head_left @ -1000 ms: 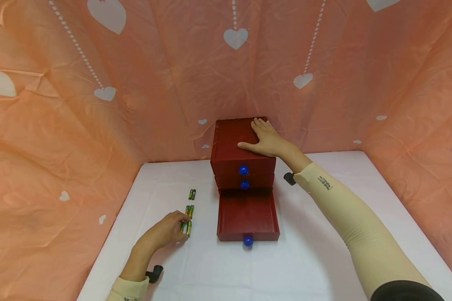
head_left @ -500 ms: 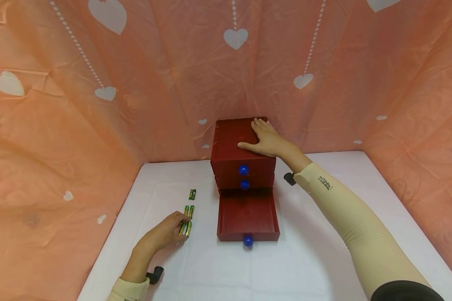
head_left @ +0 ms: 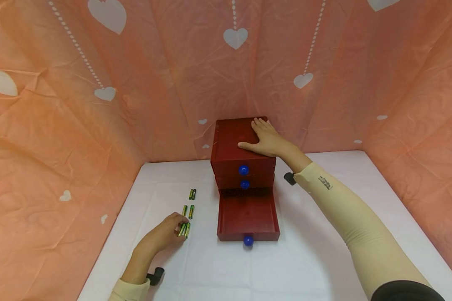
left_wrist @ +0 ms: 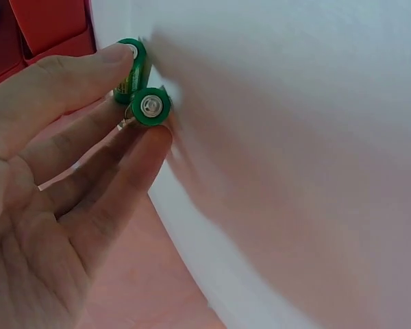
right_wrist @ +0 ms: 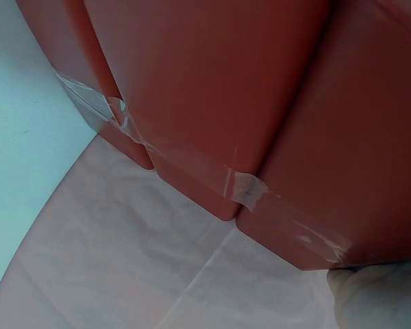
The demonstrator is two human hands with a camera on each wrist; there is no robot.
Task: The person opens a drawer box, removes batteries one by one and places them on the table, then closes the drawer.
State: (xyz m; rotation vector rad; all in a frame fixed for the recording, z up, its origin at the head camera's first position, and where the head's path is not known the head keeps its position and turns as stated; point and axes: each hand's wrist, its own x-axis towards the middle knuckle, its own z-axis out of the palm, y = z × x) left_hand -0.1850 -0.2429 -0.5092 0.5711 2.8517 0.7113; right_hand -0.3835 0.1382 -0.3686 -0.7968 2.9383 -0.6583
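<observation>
My left hand (head_left: 163, 234) pinches two green batteries between thumb and fingers at the left of the table. Close up in the left wrist view, the thumb lies on one battery (left_wrist: 132, 75) and a fingertip is under the other battery (left_wrist: 151, 106), the two side by side. Just beyond the hand lie a battery (head_left: 184, 210) and another battery (head_left: 191, 212), slightly apart. My right hand (head_left: 265, 140) rests spread on top of the dark red drawer cabinet (head_left: 233, 140). Its bottom drawer (head_left: 248, 215) is pulled out, with nothing in it.
Farther back lies a pair of batteries (head_left: 192, 194). Blue knobs mark the drawers, including a knob (head_left: 248, 241) on the pulled-out one. Clear tape (right_wrist: 250, 188) joins the cabinet's sections. Orange cloth (head_left: 173, 83) with hearts hangs around the white table (head_left: 286, 271).
The two batteries in my left hand have drawn closer together and shifted slightly left. One battery beyond the hand has slid left, away from its neighbour. My right hand keeps its place.
</observation>
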